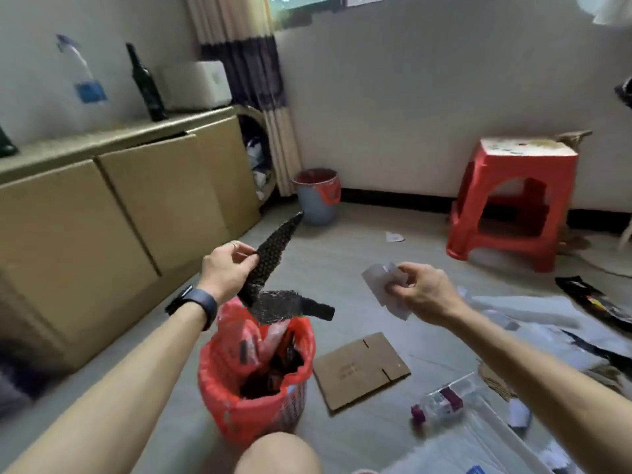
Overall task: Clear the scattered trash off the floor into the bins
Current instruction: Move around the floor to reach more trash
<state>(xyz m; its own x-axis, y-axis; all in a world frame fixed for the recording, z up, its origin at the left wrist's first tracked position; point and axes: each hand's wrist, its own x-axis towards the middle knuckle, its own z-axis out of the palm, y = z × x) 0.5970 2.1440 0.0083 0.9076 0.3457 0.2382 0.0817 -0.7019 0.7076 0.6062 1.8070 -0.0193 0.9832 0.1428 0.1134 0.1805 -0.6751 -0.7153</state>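
My left hand [227,268] pinches a long strip of black bubble wrap [273,261], which dangles just above a red-lined bin [219,384] in front of my knee. That bin holds dark wrappers and red packaging. To the right, at the same height, my right hand [424,289] grips a crumpled pale plastic wrapper [379,278]. A second bin, grey with a red liner [316,196], stands against the far wall by the curtain. On the floor lie a flat cardboard piece [360,369] and a clear plastic bottle [441,403] with a purple cap.
Large cardboard boxes [113,213] line the left side, with dark glass bottles [147,85] on top. A red plastic stool [513,200] stands at the right wall. White plastic sheets and black packaging [588,295] litter the floor on the right. A small paper scrap [394,237] lies mid-floor.
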